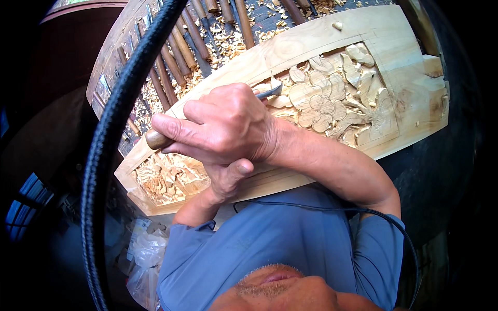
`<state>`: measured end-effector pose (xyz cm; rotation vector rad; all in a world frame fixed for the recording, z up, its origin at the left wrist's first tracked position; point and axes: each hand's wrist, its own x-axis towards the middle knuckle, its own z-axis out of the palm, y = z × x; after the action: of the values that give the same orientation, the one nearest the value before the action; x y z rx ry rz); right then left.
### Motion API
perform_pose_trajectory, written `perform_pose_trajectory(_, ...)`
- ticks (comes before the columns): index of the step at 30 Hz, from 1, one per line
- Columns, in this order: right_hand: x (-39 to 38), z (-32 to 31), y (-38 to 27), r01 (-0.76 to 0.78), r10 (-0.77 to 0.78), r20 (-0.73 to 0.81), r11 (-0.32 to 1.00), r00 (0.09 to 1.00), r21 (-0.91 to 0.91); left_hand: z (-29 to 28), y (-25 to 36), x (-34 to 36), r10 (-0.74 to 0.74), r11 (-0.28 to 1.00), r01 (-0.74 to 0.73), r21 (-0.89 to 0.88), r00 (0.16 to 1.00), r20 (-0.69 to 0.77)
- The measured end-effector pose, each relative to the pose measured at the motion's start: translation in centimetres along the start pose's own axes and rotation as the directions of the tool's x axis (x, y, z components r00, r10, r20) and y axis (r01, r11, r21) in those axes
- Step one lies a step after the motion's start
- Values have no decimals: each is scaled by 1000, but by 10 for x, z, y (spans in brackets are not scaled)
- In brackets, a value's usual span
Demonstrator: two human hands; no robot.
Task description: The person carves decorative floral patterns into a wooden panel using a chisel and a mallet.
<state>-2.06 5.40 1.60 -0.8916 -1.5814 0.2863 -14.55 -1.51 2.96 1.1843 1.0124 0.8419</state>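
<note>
My right hand [223, 119] is wrapped round a carving gouge [157, 139]. Its wooden handle end sticks out at the left of the fist, and its curved metal blade emerges on the right. The blade tip meets carved leaves on a pale wooden panel [290, 46]. Beneath the right wrist lies my left hand [228, 179], thumb raised; its other fingers are hidden by the right hand. A recess in the panel holds a flower relief [321, 106] with pencilled petals and leaves. Another carved patch [168, 179] lies at the panel's left end.
Several wooden-handled carving tools [181, 49] lie in rows beyond the panel, among wood shavings [231, 44] on a dark bench. A black braided cable [111, 119] crosses the left of the view. Clear plastic bags [148, 254] are at lower left. A thin black cord [311, 208] runs across my shirt.
</note>
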Motion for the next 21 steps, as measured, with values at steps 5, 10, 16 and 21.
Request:
perform_pose_trajectory(5,-2,-4,1,-52,52,-6,999,999,-8,-2,2,7,6,1000,-7,12,998,62)
perform_pose_trajectory(10,-1,1,6,-33,32,-11,999,999,-40,-6,7,5,-7,1000,5,20,996,87)
perform_pose_trajectory(16,1,-11,-29,107,-83,135,978,987,-178,5,-10,28,60,996,-51,-79,991,121)
perform_pose_trajectory(21,-10,-6,-43,133,-119,186,989,975,-62,1,-19,20,64,997,-61,-43,994,84)
